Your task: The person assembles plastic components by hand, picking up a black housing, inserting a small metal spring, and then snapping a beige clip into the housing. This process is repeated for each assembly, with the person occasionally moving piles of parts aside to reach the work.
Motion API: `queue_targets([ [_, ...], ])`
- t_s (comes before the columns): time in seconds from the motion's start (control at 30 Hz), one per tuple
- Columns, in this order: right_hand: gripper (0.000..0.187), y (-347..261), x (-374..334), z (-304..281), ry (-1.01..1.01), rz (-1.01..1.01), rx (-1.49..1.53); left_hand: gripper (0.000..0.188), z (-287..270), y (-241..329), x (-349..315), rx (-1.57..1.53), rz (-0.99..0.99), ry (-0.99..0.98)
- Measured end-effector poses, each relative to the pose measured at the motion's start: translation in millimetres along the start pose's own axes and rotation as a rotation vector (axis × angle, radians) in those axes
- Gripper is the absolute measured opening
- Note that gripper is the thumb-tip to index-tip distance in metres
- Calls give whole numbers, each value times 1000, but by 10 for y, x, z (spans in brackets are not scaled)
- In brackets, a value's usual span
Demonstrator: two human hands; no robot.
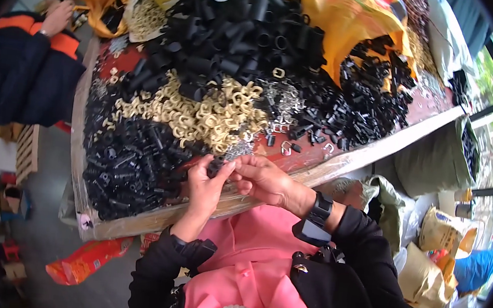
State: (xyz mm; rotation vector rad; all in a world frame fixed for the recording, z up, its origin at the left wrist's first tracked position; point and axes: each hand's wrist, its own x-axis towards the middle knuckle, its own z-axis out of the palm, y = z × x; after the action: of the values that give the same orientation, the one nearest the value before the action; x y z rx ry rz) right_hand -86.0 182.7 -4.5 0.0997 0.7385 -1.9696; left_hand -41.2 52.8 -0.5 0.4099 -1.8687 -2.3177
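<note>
Just inside the table's near edge, my left hand is closed on a small black plastic part, pinched between thumb and fingers. My right hand meets it there, thumb and forefinger pressed together beside the part; whatever they grip is too small to make out. Right behind my hands lies a heap of cream-coloured ring-like pieces. Small silver metal bits are scattered at its near side. A pile of black plastic parts spreads to the left of my left hand.
A raised wooden rim borders the table. Large black tube pieces fill the back, with small black clips at right beside an orange bag. Another person stands at the left. Sacks crowd the right floor.
</note>
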Motion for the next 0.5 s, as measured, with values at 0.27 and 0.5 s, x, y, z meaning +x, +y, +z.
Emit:
queue_targets([
  [0.27,8,-89,21,6,54,-682,-1124,7,-14,-35,16,-95,-80,9],
  [0.5,6,-135,16,-97,68,-973,-1673,8,-15,-76,94,-175,-141,-10],
])
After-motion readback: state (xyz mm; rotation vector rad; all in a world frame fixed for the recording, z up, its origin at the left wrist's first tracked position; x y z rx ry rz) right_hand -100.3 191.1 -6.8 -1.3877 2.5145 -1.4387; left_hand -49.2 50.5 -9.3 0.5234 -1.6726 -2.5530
